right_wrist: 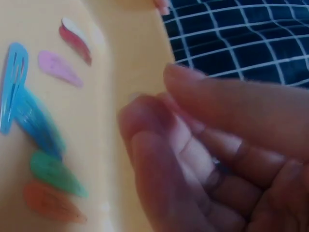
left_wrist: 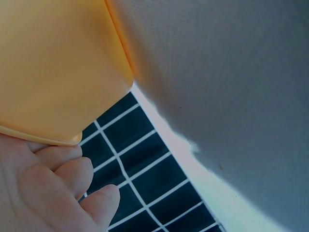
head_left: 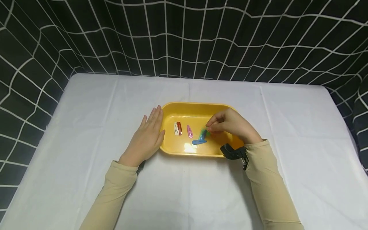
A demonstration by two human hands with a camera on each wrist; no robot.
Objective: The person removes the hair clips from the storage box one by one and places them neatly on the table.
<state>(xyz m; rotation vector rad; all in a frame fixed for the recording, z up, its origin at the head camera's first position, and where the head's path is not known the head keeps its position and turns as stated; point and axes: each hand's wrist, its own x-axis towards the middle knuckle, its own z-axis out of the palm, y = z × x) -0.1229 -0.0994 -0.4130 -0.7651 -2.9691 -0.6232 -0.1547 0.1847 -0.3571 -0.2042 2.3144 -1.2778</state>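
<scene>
The yellow tray (head_left: 198, 154) holds several hair clips. White (head_left: 176, 128) and red (head_left: 179, 128) clips lie against each other, left of a pink clip (head_left: 189, 131). A blue clip (head_left: 199, 141) touches another blue one (head_left: 203, 134); green (right_wrist: 55, 172) and orange (right_wrist: 54, 202) clips are beside them in the right wrist view. My left hand (head_left: 146, 137) rests with straight fingers against the tray's left end. Over the tray's right part is my right hand (head_left: 234, 124), fingers bent, thumb apart from them in the right wrist view, with no clip visible between them.
White cloth (head_left: 184, 191) covers the table under the tray. A dark surface with a white net (head_left: 184, 38) stands behind the table's far edge and along both sides. A black strap (head_left: 232, 152) hangs at my right wrist over the tray's near right corner.
</scene>
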